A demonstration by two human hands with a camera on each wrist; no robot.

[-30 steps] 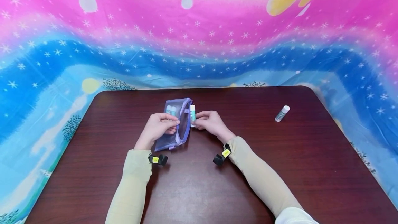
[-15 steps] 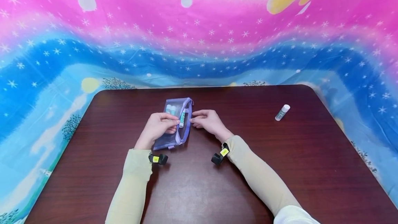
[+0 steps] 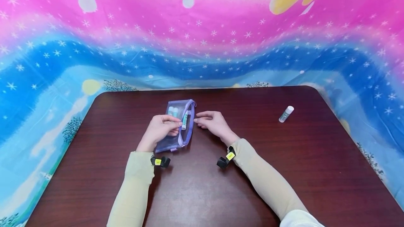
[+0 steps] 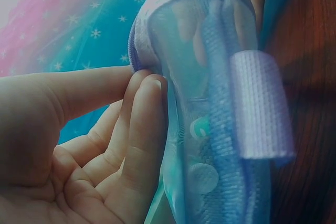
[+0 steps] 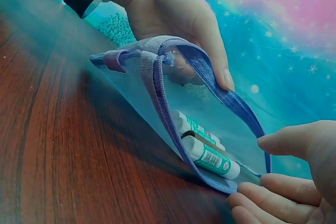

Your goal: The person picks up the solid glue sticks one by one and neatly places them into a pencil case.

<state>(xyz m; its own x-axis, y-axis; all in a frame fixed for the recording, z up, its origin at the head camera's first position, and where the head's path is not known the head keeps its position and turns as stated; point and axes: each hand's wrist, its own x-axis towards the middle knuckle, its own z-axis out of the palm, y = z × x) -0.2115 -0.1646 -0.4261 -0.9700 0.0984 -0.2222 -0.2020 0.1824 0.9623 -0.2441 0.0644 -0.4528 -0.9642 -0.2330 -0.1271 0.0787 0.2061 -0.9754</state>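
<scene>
A purple mesh zip pouch (image 3: 172, 141) lies on the table with its mouth spread toward the right. My left hand (image 3: 162, 129) pinches the upper edge of that mouth between thumb and fingers. Inside, one glue stick (image 5: 212, 158) with a green and white label lies just behind the opening. Two more glue sticks (image 3: 173, 111) show through the mesh deeper in. Beside the mouth is my right hand (image 3: 213, 124), its fingers loosely extended and holding nothing. Its fingertips are close to the pouch's rim (image 5: 252, 116); whether they touch it is hard to tell.
Another glue stick (image 3: 286, 114) is on the right part of the dark wooden table (image 3: 300, 164). A colourful printed cloth (image 3: 202, 45) hangs around the table's back and sides.
My right hand moved a glue stick from outside the mouth into the pouch and let go of it, then drew back slightly right. The left hand kept its pinch.
</scene>
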